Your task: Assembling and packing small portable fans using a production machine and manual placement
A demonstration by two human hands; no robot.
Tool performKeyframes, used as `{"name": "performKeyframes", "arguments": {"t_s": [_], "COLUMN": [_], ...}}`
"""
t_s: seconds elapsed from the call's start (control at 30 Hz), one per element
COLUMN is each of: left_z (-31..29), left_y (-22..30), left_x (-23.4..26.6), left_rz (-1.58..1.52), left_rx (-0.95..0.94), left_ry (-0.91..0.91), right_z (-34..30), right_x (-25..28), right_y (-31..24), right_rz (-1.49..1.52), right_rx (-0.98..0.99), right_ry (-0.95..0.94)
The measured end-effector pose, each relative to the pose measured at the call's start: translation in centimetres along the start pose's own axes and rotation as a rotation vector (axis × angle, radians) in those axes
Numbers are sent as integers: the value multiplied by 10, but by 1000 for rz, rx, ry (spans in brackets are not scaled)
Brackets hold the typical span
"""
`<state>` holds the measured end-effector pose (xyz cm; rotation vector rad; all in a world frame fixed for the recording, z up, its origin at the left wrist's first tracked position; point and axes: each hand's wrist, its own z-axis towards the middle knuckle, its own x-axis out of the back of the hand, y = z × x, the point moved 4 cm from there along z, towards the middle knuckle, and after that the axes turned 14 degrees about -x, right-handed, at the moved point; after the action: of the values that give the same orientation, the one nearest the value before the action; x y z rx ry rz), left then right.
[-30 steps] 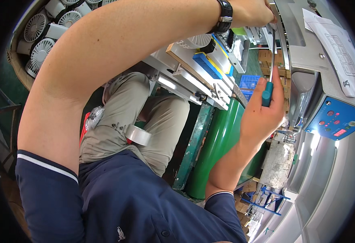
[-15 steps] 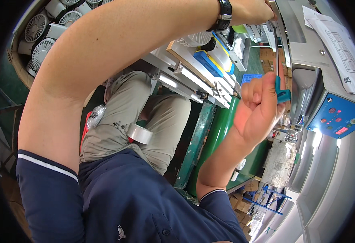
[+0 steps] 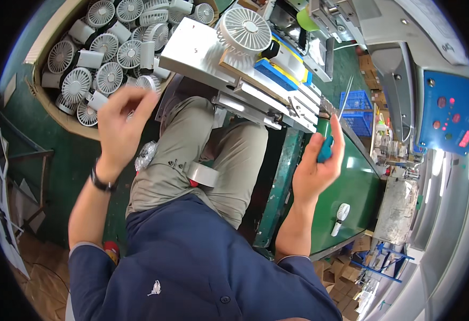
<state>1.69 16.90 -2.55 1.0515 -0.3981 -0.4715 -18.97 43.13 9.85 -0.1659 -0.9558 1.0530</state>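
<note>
My left hand (image 3: 119, 125) is held beside a cardboard box (image 3: 37, 99) full of white handheld fans (image 3: 109, 77). Its fingers are loosely bent, apart from the thumb, and no object shows in them. To the right, above a green surface, my right hand (image 3: 315, 174) is closed around the teal handle of a screwdriver (image 3: 325, 150), its thin metal shaft pointing up and away. Between the hands, a white handheld fan (image 3: 246, 29) lies with its head over a metal fixture (image 3: 191, 48) and its handle beside a blue and yellow holder (image 3: 275, 74).
On the green tabletop (image 3: 346, 184) lies another small white fan (image 3: 341, 214). A blue control box (image 3: 448, 107) with lit red indicators stands at the right. A tape roll (image 3: 203, 174) and a clear plastic bundle (image 3: 146, 156) rest on my lap. Blue crates (image 3: 357, 101) stand beyond.
My left hand has drawn back from the machine at the upper right to beside the box of fans. My right hand has lowered slightly, still holding the screwdriver, and the view has shifted.
</note>
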Motion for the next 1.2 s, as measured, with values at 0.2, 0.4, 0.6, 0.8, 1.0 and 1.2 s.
{"name": "performKeyframes", "arguments": {"t_s": [0.2, 0.4, 0.6, 0.8, 1.0, 1.2], "left_z": [-138, -157, -143, -148, -154, -155], "left_y": [-59, -96, -105, -117, -106, -69], "left_x": [24, 15, 9, 11, -1, -21], "left_rz": [124, 5, -144, -180, 93, 271], "left_rx": [468, 625, 759, 835, 761, 377], "left_ry": [-4, -113, -330, -243, -221, -408], "right_z": [20, 40, 27, -46, -182, -186], "right_x": [-6, -32, -16, -4, -65, -77], "right_y": [84, 103, 116, 82, 55, 57], "right_rz": [-307, -336, -203, 76, -150, -304], "right_rx": [-423, 43, 281, 166, 156, 78], "right_ry": [-278, -258, -15, -292, -971, -1040]}}
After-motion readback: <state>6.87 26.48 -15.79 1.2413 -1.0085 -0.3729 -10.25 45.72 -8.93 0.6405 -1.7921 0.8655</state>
